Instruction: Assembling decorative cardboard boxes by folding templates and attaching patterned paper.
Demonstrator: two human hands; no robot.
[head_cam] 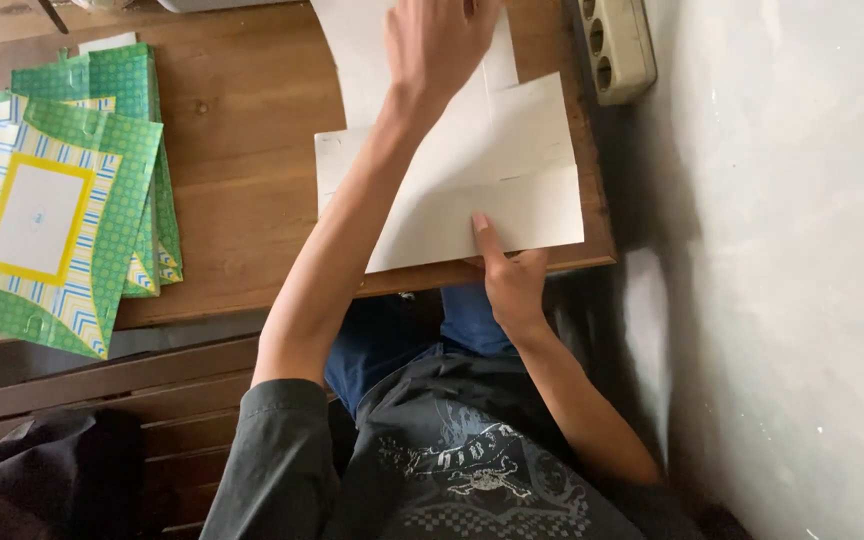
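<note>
My right hand [512,280] is nearest to me, at the near edge of the worktop [242,170]. Its thumb lies flat on the white cardboard sheet [492,190] and the other fingers go under the edge, so this hand is clamped on the near border of the sheet. The sheet is a flat, matte, unfolded box blank with straight creases and a stepped outline. Its long axis goes from me toward the far side of the worktop, and the near end is turned a little to the right, with one corner over the worktop edge.

Farther away, my left hand [442,45] rests on the far part of the same sheet. The palm is down and the fingers press on it, spread slightly; they are partly cut by the frame.

The worktop is brown wood with visible grain. At the left lies a pile of green patterned box blanks [62,200], with glossy print, yellow frames and blue stripes. At the far right corner is a beige power strip [617,40], beside the grey wall [792,250].
</note>
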